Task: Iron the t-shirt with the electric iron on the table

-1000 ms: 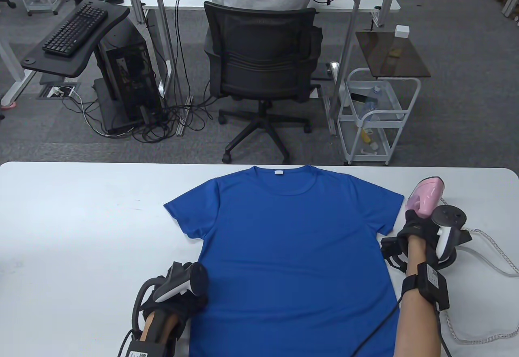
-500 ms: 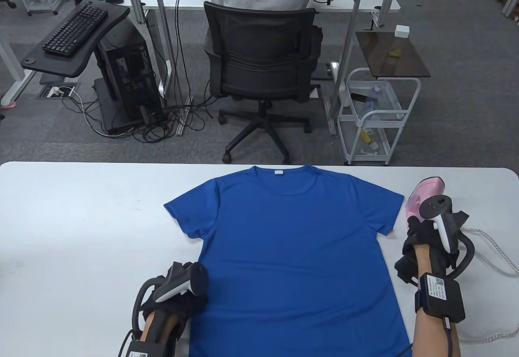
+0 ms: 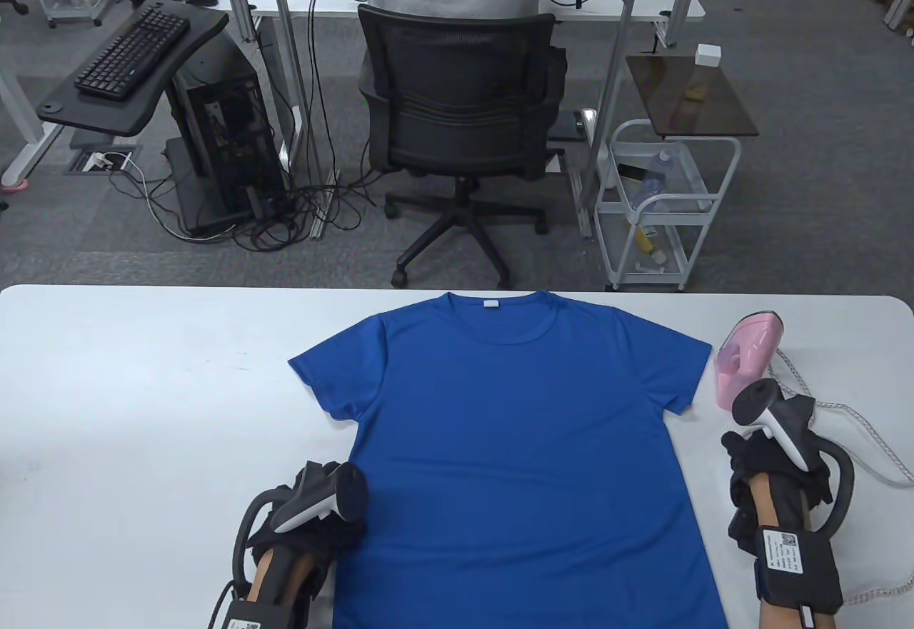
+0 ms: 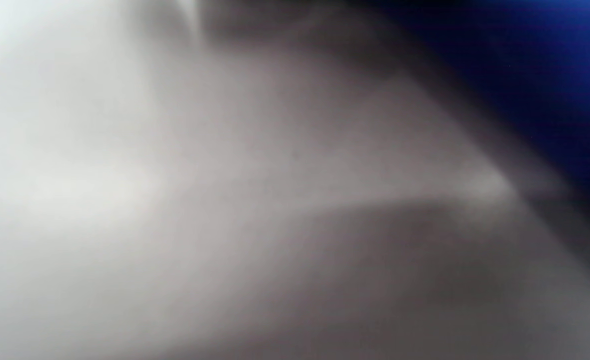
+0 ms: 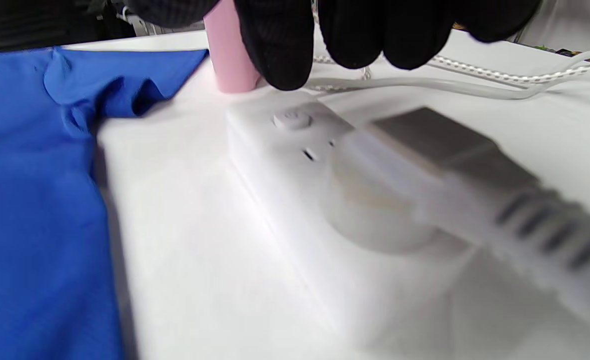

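A blue t-shirt [image 3: 518, 436] lies flat on the white table [image 3: 143, 386], collar toward the far edge. A pink iron [image 3: 746, 358] stands beside the shirt's right sleeve. My right hand [image 3: 742, 445] hovers just nearer than the iron, apart from it and holding nothing. In the right wrist view its gloved fingers [image 5: 279, 45] hang loosely over a white power strip [image 5: 295, 150], with the iron [image 5: 229, 60] and the t-shirt [image 5: 34, 190] behind. My left hand [image 3: 335, 532] rests at the shirt's lower left edge, mostly under its tracker. The left wrist view is a blur.
A grey plug [image 5: 425, 165] sits in the power strip, and a white braided cord [image 3: 867, 443] loops over the table's right end. Beyond the far edge are an office chair [image 3: 457, 108] with a seated person and a white cart [image 3: 660, 208].
My right hand has drawn back from the pink iron toward the near edge, over the power strip. The iron stays standing. The left hand and the shirt have not moved.
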Demonstrator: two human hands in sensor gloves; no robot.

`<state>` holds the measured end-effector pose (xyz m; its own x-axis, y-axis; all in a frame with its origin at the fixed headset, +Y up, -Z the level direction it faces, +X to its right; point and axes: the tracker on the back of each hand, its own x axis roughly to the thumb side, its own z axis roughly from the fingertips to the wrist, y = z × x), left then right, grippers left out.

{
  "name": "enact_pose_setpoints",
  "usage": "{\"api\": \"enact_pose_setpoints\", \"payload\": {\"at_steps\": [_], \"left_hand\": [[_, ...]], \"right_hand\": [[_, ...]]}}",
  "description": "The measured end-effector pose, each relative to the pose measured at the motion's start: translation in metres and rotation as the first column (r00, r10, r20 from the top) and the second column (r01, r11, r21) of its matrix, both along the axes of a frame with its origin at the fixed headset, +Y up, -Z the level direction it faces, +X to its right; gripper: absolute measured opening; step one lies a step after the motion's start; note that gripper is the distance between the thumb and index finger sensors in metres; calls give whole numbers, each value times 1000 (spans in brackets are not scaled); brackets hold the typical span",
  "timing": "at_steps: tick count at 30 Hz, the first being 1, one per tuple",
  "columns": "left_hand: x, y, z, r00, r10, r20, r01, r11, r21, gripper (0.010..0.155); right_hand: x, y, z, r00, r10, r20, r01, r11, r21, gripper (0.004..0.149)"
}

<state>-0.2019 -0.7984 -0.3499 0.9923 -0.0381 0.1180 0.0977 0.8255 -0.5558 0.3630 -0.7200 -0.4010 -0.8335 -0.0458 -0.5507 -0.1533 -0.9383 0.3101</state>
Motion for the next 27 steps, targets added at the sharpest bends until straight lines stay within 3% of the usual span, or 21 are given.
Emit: {"api": "enact_pose_setpoints", "payload": {"at_steps": [10, 19, 24, 27], "left_hand": [[1, 0, 0, 1000, -1, 0, 1, 1000, 0, 75], [1, 0, 0, 1000, 0, 3, 0, 1000, 2, 75], [2, 7, -2, 998, -56, 40, 53, 996, 77, 73], [6, 15, -2, 999, -42, 33, 37, 991, 128, 74]], "right_hand": [[-2, -14, 0, 999, -44, -25, 43, 998, -49, 56], [-15, -17, 0, 995, 66, -79, -69, 996, -49, 56], [-38, -4, 6, 970, 208, -122, -198, 976, 94, 57], [-64, 8, 7, 962, 195, -193, -161, 971, 177, 57]]}}
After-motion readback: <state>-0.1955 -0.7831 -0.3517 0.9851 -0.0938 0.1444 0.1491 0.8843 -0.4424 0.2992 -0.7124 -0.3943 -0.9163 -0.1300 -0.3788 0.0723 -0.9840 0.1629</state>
